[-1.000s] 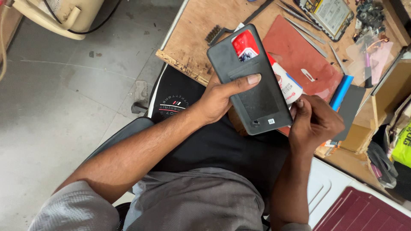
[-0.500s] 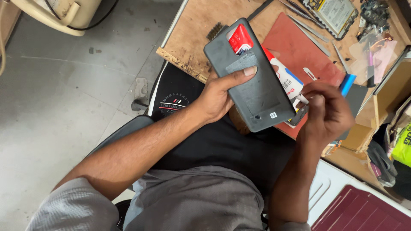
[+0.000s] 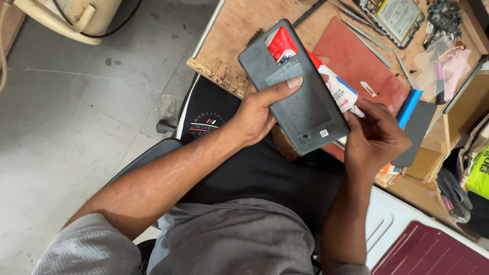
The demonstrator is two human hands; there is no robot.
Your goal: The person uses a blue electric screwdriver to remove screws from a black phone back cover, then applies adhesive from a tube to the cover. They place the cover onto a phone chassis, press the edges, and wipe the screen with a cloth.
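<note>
Looking down from the head camera, the view took in grey trousers (image 3: 224,239) nearest, with a dark chair seat (image 3: 209,114) beyond them. The left hand (image 3: 257,114) grasped a grey phone back cover (image 3: 298,86), thumb across its face and fingers behind, tilting it up over the lap, probably so the lower edge faced the other hand. The right hand (image 3: 379,140) was clenched at the cover's lower right corner, fingers (image 3: 356,122) pinched on the nozzle end of a glue tube (image 3: 333,89); the tube ran behind the cover, its red end showing through the camera cutout near the top. That placement suggests glue was being laid along the hidden inner side. The cover looked matt and dusty, with a paler rectangular patch near the thumb, a small hole and a white sticker by the lower edge. Behind lay the wooden bench (image 3: 229,35) with a chipped edge, carrying a red mat (image 3: 364,69), a blue strip (image 3: 406,107), metal tweezers (image 3: 356,20) and an opened phone (image 3: 395,18) at the far side.
</note>
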